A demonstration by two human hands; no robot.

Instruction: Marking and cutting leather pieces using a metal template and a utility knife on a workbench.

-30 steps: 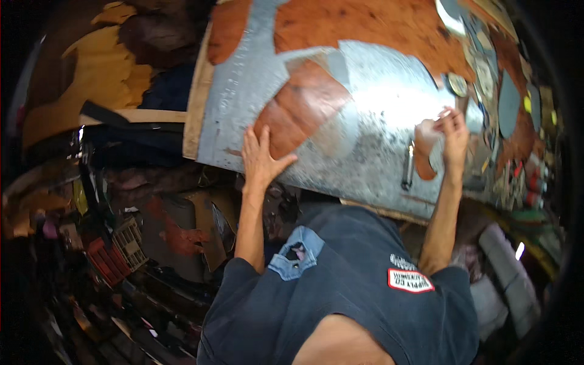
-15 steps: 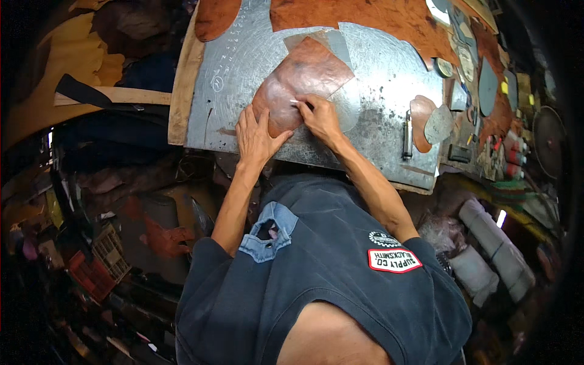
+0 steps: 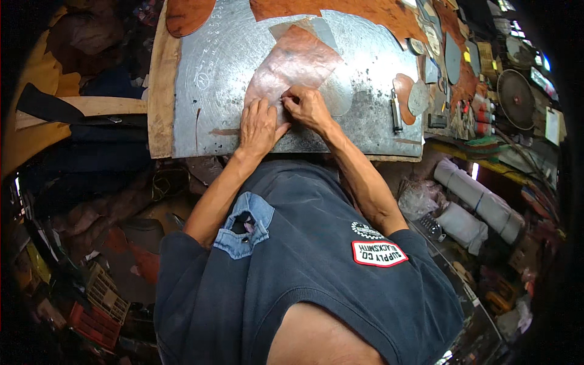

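A piece of brown leather [image 3: 295, 61] with a curved left side and a pointed far end lies on the grey metal tabletop [image 3: 201, 115]. My left hand [image 3: 259, 125] rests spread on its near left edge, fingers stretched forward. Over the leather's near right part, my right hand [image 3: 309, 108] is closed in a pinch, thumb and fingertips together. Whatever it holds is hidden by the fingers. Beneath the leather, a thin grey sheet [image 3: 338, 97] shows at the right, and another flat greyish piece [image 3: 323, 33] sticks out past the far end.
Brown leather hide [image 3: 340, 9] lies across the table's far side, with a rounded leather piece [image 3: 187, 15] at far left. A dark pen-shaped tool [image 3: 396, 115] lies near a grey oval template [image 3: 418, 98] on the right. Beyond stands a round fan [image 3: 516, 99].
The view has shifted, moving the table left and up in the picture. My right hand has turned slightly, and the small white thing seen at its fingertips no longer shows.
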